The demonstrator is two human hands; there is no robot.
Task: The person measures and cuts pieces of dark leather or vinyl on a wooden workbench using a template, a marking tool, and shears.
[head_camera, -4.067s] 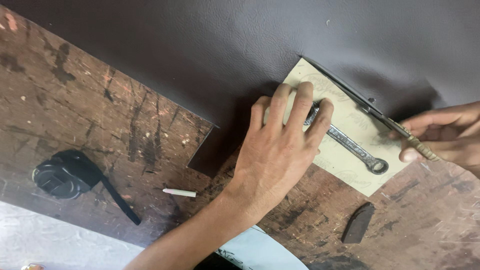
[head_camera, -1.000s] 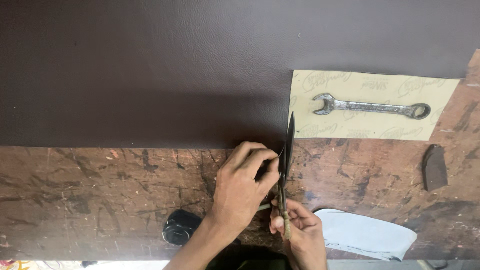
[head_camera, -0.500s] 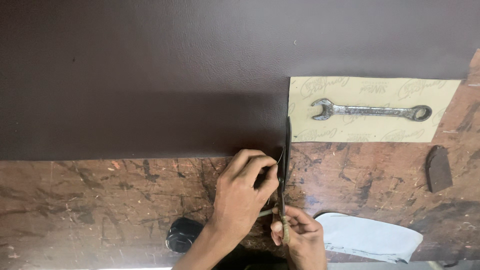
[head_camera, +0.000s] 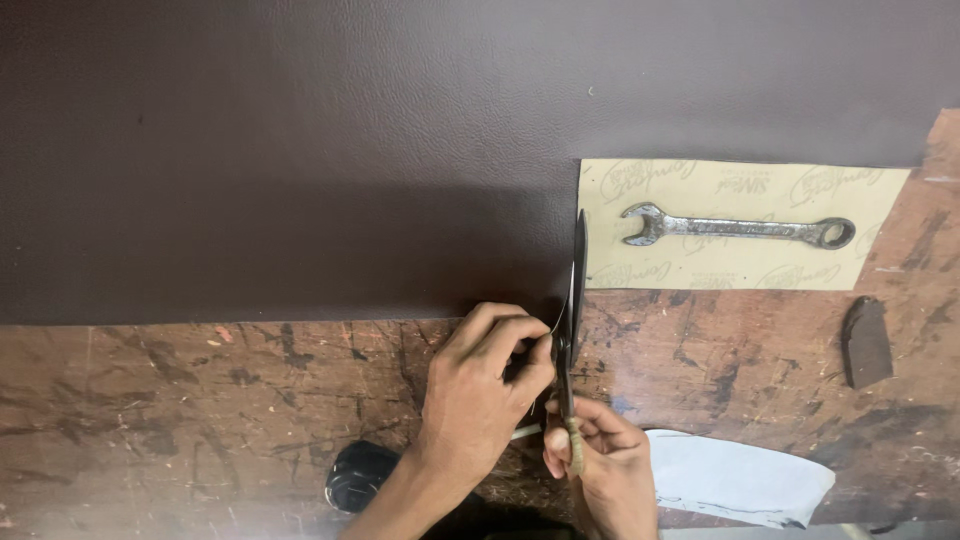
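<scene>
Scissors (head_camera: 573, 300) slightly further along leather edge (head_camera: 300, 200)

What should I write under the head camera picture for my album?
Right hand holds scissors at the dark brown sheet while left hand pinches its edge.

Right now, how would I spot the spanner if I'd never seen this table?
Find the big dark brown leather sheet covering the top of the wooden table. At its right edge lies a pale yellow card, and the spanner rests on it. It is the only shiny grey metal bar, with a forked end and a ring end.
</scene>
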